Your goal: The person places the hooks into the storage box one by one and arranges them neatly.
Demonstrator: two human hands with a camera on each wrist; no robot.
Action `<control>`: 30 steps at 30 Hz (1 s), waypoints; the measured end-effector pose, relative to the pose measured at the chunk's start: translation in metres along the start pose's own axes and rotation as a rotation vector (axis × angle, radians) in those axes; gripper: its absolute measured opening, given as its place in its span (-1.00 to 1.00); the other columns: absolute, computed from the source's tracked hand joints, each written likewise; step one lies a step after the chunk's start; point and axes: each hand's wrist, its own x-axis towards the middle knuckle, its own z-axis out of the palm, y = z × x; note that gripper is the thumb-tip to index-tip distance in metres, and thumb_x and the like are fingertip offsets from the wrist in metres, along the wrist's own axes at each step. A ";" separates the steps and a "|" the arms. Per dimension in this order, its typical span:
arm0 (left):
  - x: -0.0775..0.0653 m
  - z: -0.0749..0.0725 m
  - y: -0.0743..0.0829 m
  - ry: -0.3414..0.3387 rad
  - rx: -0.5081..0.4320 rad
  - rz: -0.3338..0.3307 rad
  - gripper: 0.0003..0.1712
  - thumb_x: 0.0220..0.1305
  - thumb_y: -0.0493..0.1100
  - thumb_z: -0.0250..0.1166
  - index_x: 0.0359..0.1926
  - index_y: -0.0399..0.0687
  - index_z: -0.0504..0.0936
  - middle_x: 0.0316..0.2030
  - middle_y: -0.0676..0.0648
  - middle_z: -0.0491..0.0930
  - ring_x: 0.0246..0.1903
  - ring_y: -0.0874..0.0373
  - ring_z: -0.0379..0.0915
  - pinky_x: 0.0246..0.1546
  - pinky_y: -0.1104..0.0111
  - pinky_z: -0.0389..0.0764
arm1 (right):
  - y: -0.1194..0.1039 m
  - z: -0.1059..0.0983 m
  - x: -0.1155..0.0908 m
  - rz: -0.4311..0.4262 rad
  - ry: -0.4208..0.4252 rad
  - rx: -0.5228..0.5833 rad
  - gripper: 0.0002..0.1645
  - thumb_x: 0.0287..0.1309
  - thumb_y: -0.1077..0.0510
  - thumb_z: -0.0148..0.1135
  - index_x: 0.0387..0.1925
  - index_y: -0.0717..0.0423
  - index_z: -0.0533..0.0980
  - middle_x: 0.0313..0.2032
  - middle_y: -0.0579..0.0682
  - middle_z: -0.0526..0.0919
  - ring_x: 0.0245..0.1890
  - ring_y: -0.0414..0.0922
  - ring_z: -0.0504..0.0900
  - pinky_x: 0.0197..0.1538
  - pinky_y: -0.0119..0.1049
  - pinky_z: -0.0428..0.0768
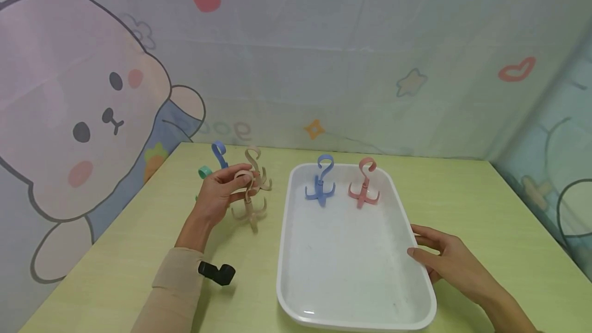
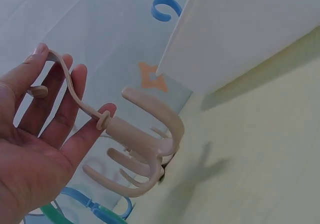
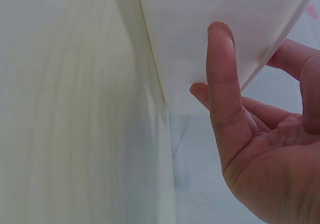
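My left hand [image 1: 216,194] pinches a beige four-pronged hook hanger [image 1: 250,214] by its curved top, with the prongs hanging down over the table. In the left wrist view thumb and fingers meet at the hook's curl, and a fingertip lies against its collar. My right hand [image 1: 450,263] holds the right rim of a white tray [image 1: 344,271], thumb over the edge and fingers along the outer wall. Inside the tray's far end are a blue hook hanger [image 1: 320,189] and a pink hook hanger [image 1: 364,191], side by side.
Behind my left hand stand another beige hook hanger [image 1: 262,181], a blue one [image 1: 219,153] and a green one [image 1: 204,171], the last two partly hidden. A printed cloth [image 1: 296,55] hangs behind the pale green table [image 1: 115,271]. A black device [image 1: 217,273] sits at my left wrist.
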 end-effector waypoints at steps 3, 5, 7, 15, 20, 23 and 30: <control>0.000 0.005 0.006 -0.014 -0.021 0.018 -0.72 0.52 -0.28 0.29 0.16 -0.05 0.74 -0.09 0.09 0.81 -0.13 0.18 0.78 0.03 0.18 0.79 | 0.000 0.000 0.000 0.003 0.003 -0.001 -0.10 0.42 0.06 0.35 0.60 0.26 0.19 0.41 0.44 0.44 -0.34 0.07 0.82 -0.26 -0.04 0.82; -0.001 0.008 0.010 -0.018 -0.027 0.031 -0.72 0.52 -0.28 0.29 0.17 -0.07 0.74 -0.10 0.08 0.81 -0.15 0.18 0.78 0.01 0.19 0.80 | 0.000 0.000 0.000 0.004 0.003 0.002 -0.10 0.42 0.07 0.35 0.60 0.26 0.18 0.41 0.45 0.44 -0.34 0.06 0.82 -0.26 -0.04 0.82; -0.001 0.011 0.014 -0.024 -0.020 0.039 -0.69 0.52 -0.28 0.30 0.21 -0.14 0.71 -0.09 0.08 0.81 -0.15 0.19 0.77 -0.01 0.23 0.80 | 0.000 -0.001 0.000 0.003 0.002 0.007 -0.11 0.42 0.07 0.35 0.60 0.26 0.19 0.41 0.45 0.43 -0.34 0.07 0.82 -0.26 -0.03 0.82; 0.000 0.025 0.036 -0.068 0.000 0.069 -0.67 0.51 -0.31 0.30 0.22 -0.15 0.70 -0.09 0.07 0.83 -0.14 0.18 0.81 0.00 0.24 0.80 | 0.003 -0.001 0.001 -0.019 -0.021 0.013 -0.10 0.45 0.09 0.32 0.61 0.31 0.14 0.41 0.47 0.42 -0.34 0.05 0.82 -0.28 -0.04 0.82; 0.002 0.035 0.048 -0.081 0.012 0.081 -0.72 0.51 -0.33 0.29 0.13 -0.03 0.75 -0.10 0.07 0.83 -0.15 0.18 0.81 0.02 0.23 0.79 | 0.002 -0.001 0.002 -0.005 -0.008 0.015 -0.11 0.43 0.08 0.34 0.60 0.28 0.17 0.41 0.47 0.43 -0.33 0.06 0.82 -0.27 -0.03 0.82; 0.003 0.040 0.053 -0.091 0.007 0.082 -0.72 0.51 -0.34 0.28 0.09 0.02 0.76 -0.10 0.06 0.83 -0.15 0.17 0.81 0.03 0.21 0.79 | 0.001 -0.001 0.003 0.001 -0.006 0.020 -0.10 0.42 0.07 0.36 0.60 0.27 0.19 0.41 0.46 0.43 -0.33 0.07 0.82 -0.27 -0.02 0.83; 0.005 0.051 0.060 -0.123 0.007 0.083 -0.69 0.52 -0.38 0.24 0.00 0.11 0.78 -0.11 0.06 0.83 -0.14 0.17 0.81 0.04 0.19 0.79 | 0.002 -0.001 0.002 -0.010 -0.015 0.030 -0.09 0.42 0.07 0.35 0.60 0.27 0.18 0.40 0.46 0.43 -0.34 0.09 0.82 -0.26 -0.02 0.83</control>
